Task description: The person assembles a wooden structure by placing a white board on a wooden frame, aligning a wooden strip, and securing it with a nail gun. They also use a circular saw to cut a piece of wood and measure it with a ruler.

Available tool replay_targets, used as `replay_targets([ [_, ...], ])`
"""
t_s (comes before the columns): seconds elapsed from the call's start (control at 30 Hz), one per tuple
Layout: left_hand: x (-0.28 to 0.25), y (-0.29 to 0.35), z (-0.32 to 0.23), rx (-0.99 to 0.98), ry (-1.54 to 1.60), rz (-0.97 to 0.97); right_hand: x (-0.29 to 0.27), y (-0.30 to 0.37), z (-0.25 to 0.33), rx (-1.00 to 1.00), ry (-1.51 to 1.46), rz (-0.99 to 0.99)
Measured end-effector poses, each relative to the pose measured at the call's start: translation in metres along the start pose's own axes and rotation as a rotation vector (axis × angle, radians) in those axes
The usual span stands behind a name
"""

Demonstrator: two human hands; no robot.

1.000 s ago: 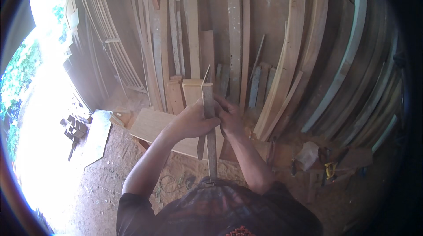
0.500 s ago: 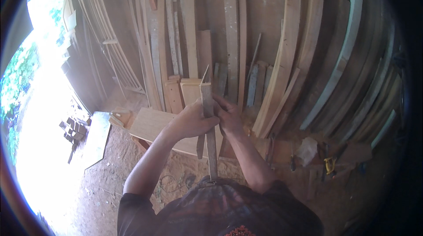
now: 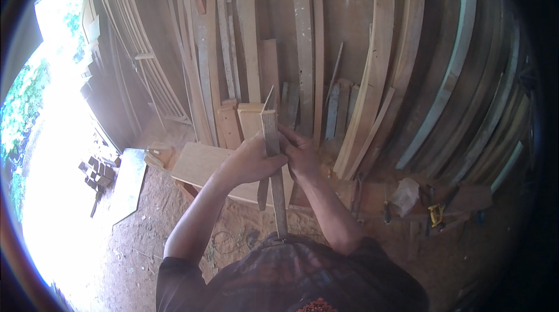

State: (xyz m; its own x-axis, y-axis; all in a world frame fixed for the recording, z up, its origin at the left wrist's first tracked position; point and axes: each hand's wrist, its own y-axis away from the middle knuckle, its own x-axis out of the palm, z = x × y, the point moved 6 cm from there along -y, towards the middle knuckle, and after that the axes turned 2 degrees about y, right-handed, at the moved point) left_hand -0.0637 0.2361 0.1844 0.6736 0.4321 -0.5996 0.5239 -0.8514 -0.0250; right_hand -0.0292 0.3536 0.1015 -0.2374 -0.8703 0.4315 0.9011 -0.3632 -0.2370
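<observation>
While the left hand (image 3: 249, 160) clasps it, narrow wooden strip (image 3: 278, 198) (grey-brown), pale-ended

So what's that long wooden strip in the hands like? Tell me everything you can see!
The long wooden strip is narrow and straight, grey-brown and rough-looking, with a squared, paler top end. It points away from the body, its lower end by the dark shirt; whether they touch isn't clear. The left hand grips it, thumb across its face. The right hand is against its right side. A thinner wooden piece shows behind it.
</observation>
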Motion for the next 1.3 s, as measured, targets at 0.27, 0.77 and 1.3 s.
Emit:
replay_targets([
  [0.27,0.012,-0.003,-0.006,0.106,-0.009,-0.002,-0.012,0.008,0.008,0.068,-0.097,0.050],
  [0.77,0.066,-0.005,0.012,0.165,0.338,-0.097,-0.036,0.041,0.074,-0.088,0.305,-0.247],
  [1.3,0.108,0.004,0.202,-0.397,1.244,-0.398,-0.059,0.047,0.048,-0.050,-0.105,-0.286],
])
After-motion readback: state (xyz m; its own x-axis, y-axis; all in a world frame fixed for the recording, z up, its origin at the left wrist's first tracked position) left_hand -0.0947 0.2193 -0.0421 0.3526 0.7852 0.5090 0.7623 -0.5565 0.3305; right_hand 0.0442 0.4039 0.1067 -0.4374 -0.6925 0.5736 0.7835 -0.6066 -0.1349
